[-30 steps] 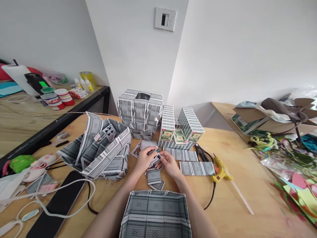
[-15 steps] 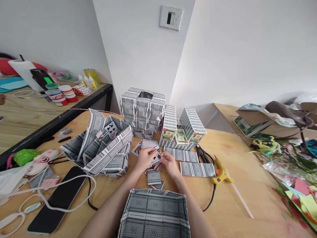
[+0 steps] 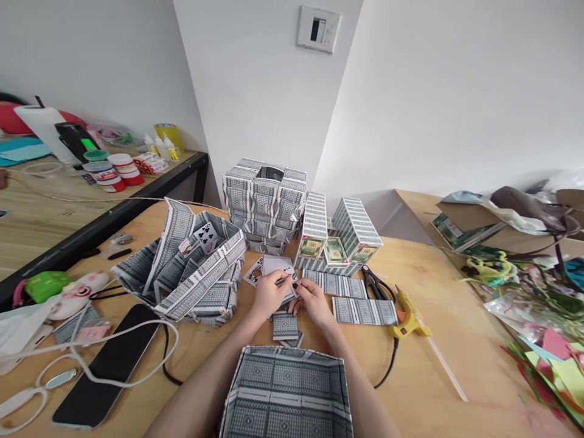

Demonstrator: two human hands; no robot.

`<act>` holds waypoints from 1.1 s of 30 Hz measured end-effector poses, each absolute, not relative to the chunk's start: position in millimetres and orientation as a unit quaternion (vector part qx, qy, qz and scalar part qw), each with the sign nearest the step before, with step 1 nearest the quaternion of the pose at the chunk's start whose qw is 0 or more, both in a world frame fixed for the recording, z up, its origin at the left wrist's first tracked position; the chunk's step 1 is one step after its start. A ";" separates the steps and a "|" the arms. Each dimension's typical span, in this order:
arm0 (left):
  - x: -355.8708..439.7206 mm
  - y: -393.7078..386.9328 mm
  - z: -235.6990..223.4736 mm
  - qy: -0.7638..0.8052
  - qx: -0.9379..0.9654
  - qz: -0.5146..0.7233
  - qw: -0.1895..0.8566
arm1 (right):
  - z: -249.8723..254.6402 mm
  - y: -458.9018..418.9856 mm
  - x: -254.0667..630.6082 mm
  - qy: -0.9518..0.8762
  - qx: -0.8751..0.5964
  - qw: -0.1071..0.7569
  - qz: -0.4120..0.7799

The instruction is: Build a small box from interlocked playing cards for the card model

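Observation:
My left hand (image 3: 269,296) and my right hand (image 3: 312,300) meet at the middle of the wooden table (image 3: 438,371), fingers pinched together on a folded playing card (image 3: 288,283). Under them lie more folded cards (image 3: 285,325) and face-up cards (image 3: 270,266). A square box built of card backs (image 3: 285,392) stands right in front of me, between my forearms. To the left sits a lopsided card-built box (image 3: 191,274).
A taller card tower (image 3: 264,204) and stacked card packs (image 3: 337,237) stand behind my hands. Card strips (image 3: 362,310), black scissors (image 3: 375,283) and a yellow glue gun (image 3: 408,316) lie right. A phone (image 3: 107,365) with cables lies left. Paper scraps pile at far right.
The view shifted slightly right and down. Both hands stay pinched on the folded card, with small finger movements only.

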State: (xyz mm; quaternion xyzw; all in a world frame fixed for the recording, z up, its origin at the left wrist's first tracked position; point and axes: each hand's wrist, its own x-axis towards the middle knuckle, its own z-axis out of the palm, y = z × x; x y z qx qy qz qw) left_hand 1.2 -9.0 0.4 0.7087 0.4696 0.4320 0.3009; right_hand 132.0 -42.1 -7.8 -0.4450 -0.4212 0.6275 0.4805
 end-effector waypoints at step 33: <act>0.4 -7.9 -2.0 0.435 0.718 0.484 0.246 | -13.3 -37.7 138.6 -0.427 -0.511 0.593 0.453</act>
